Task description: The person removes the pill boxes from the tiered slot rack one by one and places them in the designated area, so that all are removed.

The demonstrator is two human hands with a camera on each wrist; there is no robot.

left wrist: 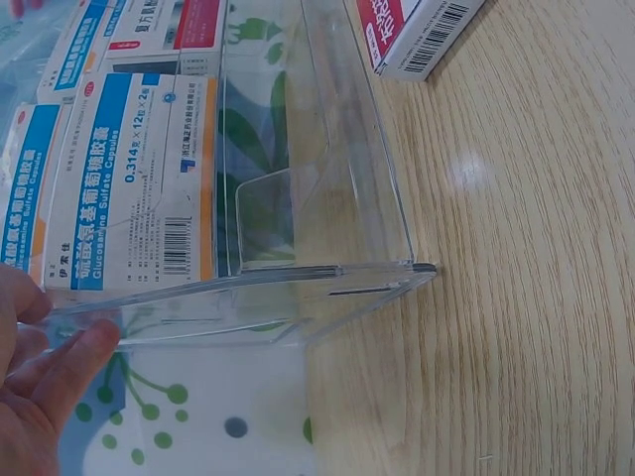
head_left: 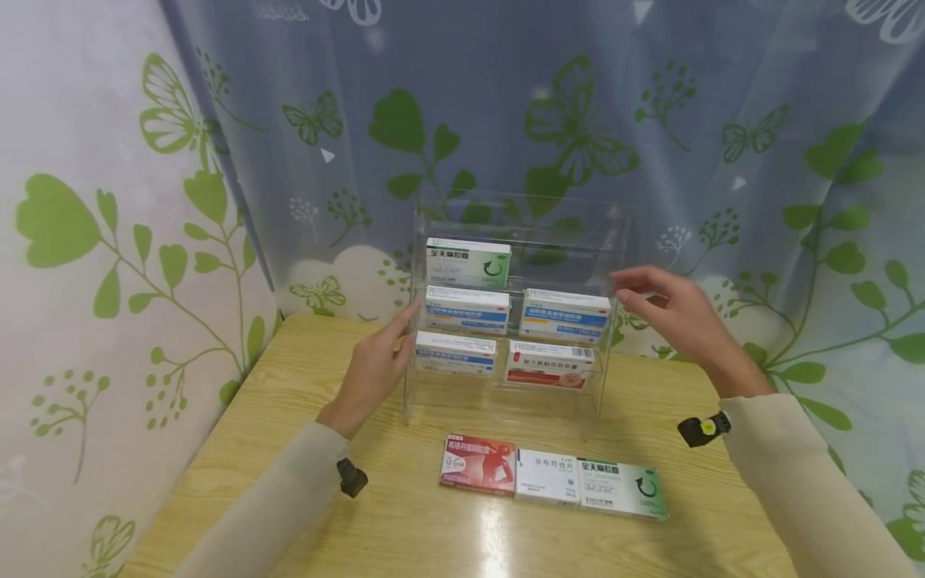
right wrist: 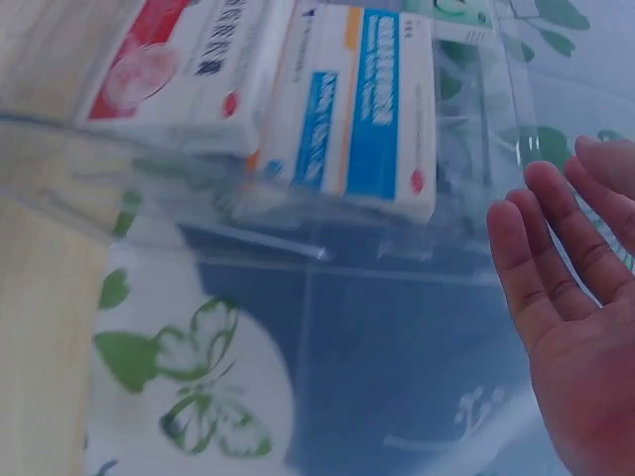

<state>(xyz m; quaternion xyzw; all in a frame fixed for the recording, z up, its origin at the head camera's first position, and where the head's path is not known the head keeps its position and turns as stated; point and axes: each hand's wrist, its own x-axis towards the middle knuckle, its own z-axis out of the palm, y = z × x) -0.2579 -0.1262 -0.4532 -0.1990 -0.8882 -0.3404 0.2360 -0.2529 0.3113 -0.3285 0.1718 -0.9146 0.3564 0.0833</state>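
Clear rack [head_left: 560,257]: 1, standing on the wood-grain table [head_left: 289,433]; 5 boxes across 3 levels.
Upper level: 1 green-and-white box [head_left: 467,265], at left.
Middle level: 2 blue-and-white boxes [head_left: 467,311], 1 left, 1 right.
Lower level: 1 blue-striped box [head_left: 455,355] left, 1 red-and-white box [head_left: 551,368] right.
Table row: 3 before the rack; 1 red box [head_left: 477,466], 1 plain white box [head_left: 547,476], 1 white-and-green box [head_left: 623,488].
Left hand [head_left: 368,373]: touching the rack's left side; grasp or mere contact, cannot tell.
Right hand [head_left: 675,309]: released, fingers extended, beside the rack's right edge.
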